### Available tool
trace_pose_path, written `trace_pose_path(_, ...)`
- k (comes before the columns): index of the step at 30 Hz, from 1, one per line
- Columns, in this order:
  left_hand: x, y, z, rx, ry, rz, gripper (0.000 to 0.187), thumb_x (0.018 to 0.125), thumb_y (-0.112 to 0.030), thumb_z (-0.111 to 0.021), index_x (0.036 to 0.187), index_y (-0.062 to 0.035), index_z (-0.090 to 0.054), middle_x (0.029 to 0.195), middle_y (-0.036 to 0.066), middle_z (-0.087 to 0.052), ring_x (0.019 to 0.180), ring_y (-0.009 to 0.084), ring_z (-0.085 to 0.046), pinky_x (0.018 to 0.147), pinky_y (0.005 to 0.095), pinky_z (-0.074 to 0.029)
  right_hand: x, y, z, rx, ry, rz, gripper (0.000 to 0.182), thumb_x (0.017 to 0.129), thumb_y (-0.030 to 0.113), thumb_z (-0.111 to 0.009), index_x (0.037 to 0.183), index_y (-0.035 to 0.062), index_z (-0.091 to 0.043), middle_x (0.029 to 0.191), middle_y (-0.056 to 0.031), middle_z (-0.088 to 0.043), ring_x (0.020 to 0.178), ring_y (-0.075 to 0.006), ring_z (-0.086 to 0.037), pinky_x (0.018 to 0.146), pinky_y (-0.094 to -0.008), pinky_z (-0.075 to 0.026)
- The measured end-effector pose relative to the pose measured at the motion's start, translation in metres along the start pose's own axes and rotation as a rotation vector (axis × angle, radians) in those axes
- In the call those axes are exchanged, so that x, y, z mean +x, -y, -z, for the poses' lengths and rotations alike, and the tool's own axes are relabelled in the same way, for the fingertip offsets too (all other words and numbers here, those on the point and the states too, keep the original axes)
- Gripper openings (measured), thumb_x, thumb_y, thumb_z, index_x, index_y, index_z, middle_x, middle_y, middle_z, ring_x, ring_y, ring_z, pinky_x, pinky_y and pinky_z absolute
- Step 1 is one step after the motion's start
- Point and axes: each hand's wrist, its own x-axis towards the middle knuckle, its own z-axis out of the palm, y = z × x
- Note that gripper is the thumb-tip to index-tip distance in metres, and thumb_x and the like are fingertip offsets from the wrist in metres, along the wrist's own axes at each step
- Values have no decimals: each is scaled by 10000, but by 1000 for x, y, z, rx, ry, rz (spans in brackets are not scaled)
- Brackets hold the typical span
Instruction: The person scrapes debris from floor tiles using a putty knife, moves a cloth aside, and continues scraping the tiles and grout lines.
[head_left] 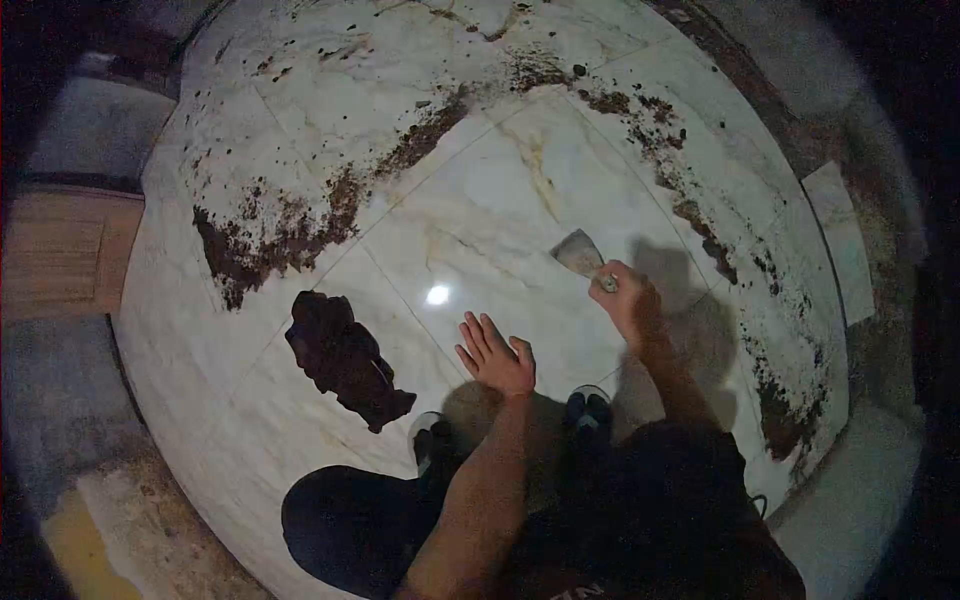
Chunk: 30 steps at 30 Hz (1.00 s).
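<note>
My right hand [632,305] is wrapped round the handle of a scraper [577,252], whose flat grey blade points up and left over the pale marble-look tiles [480,190]. To the left of it, my left hand [495,358] is held palm down above the floor, fingers stretched out and nothing in them. A crumpled dark cloth [340,360] lies on the tiles left of my left hand. Thin dark joint lines run between the tiles near both hands.
Dark crumbly dirt [290,240] forms a band at the left and over the top, with more dirt [700,225] down the right. A wooden panel [75,250] stands at the left edge. My feet [588,410] are on the tiles, close below my hands.
</note>
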Motion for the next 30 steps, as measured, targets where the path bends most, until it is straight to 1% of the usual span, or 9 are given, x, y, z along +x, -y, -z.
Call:
trace_pose_path(2, 0, 0, 2, 3, 1, 7, 647, 894, -233, -516, 1499, -15, -443, 1635, 177, -332, 1531, 357, -272, 1238, 561, -142, -16, -19, 2, 35, -70, 65, 291, 829, 247, -763, 1044, 70, -678, 855, -191, -699, 845, -377, -707, 757, -473, -535)
trace_pose_path(7, -2, -1, -3, 31, -39, -7, 644, 892, -227, -521, 1497, -20, -446, 1636, 170, -336, 1526, 354, -285, 1236, 554, -153, -42, -37, 6, -27, 7, -90, 300, 817, 260, -774, 1030, 62, -698, 853, -207, -702, 835, -383, -706, 723, -453, -545)
trace_pose_path(16, 1, -3, 1, 12, 6, 11, 652, 900, -246, -521, 1504, -15, -433, 1638, 187, -319, 1525, 372, -276, 1231, 575, -154, -44, -30, 15, -15, -116, 187, 307, 817, 225, -810, 1051, 66, -691, 910, -181, -716, 887, -374, -702, 770, -443, -553)
trace_pose_path(17, 1, -3, 0, 23, 0, 11, 651, 904, -246, -517, 1507, -16, -430, 1642, 182, -314, 1526, 368, -276, 1231, 573, -156, -45, -29, 21, -15, 99, -137, 317, 818, 248, -809, 1058, 77, -693, 922, -167, -719, 930, -385, -691, 818, -455, -547)
trace_pose_path(18, -2, -1, -1, 36, -1, 6, 650, 908, -246, -513, 1509, -16, -426, 1645, 177, -310, 1527, 364, -275, 1232, 572, -158, -45, -29, 18, -20, 105, -139, 317, 818, 248, -809, 1058, 77, -693, 922, -167, -719, 930, -385, -691, 818, -455, -547)
trace_pose_path(20, -3, -1, -2, 31, 0, 10, 650, 910, -247, -511, 1513, -19, -423, 1646, 172, -310, 1529, 358, -275, 1233, 567, -157, -39, -34, 13, -146, -100, 150, 305, 813, 257, -808, 1035, 76, -703, 925, -177, -722, 926, -379, -698, 819, -448, -551)
trace_pose_path(24, -2, -1, -1, 25, -13, 0, 652, 915, -256, -507, 1520, -30, -419, 1652, 163, -303, 1532, 345, -273, 1241, 552, -148, -13, -7, 6, -106, -102, 6, 287, 816, 257, -799, 1030, 89, -709, 914, -193, -724, 868, -369, -712, 776, -441, -563)
trace_pose_path(27, -1, 2, -2, 33, -8, -1, 648, 914, -255, -507, 1518, -37, -422, 1650, 163, -306, 1530, 344, -276, 1243, 552, -149, -31, -28, 7, -32, -106, 156, 270, 818, 265, -785, 1012, 91, -713, 909, -205, -722, 839, -372, -717, 752, -451, -567)
trace_pose_path(30, -1, -2, 1, 19, 11, 23, 646, 905, -247, -509, 1511, -35, -430, 1645, 166, -318, 1527, 350, -282, 1240, 557, -155, -49, -32, 13, -12, 45, -141, 276, 814, 262, -782, 1010, 80, -713, 920, -193, -726, 860, -381, -714, 763, -453, -563)
